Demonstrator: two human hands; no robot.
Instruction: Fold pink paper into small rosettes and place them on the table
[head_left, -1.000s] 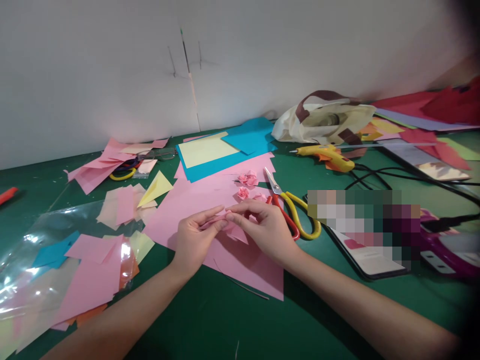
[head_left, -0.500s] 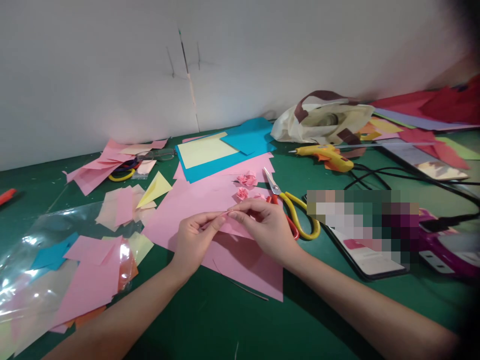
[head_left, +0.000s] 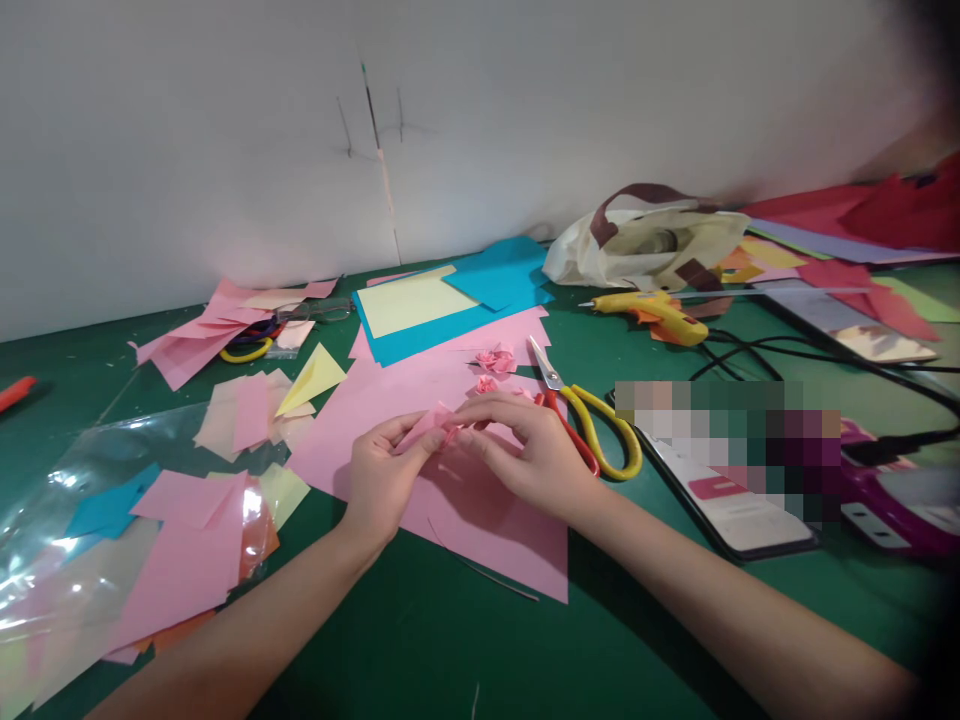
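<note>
My left hand and my right hand meet over a large pink sheet. Both pinch a small piece of pink paper between thumbs and fingers; part of it is hidden behind the fingertips. Just beyond my right hand lie small pink paper flowers, some partly covered by that hand. Scissors with yellow and red handles rest partly spread beside my right hand, blades pointing away. Across the front of the pink sheet runs a thin dark strand.
Blue sheets and a pale yellow sheet lie at the back. On the right are a yellow glue gun, a phone, black cables and a cloth bag. A clear plastic bag and paper scraps occupy the left.
The pink paper between my hands has turned: its edge now stands up above my fingertips instead of hanging below them. My fingers have shifted on it slightly.
</note>
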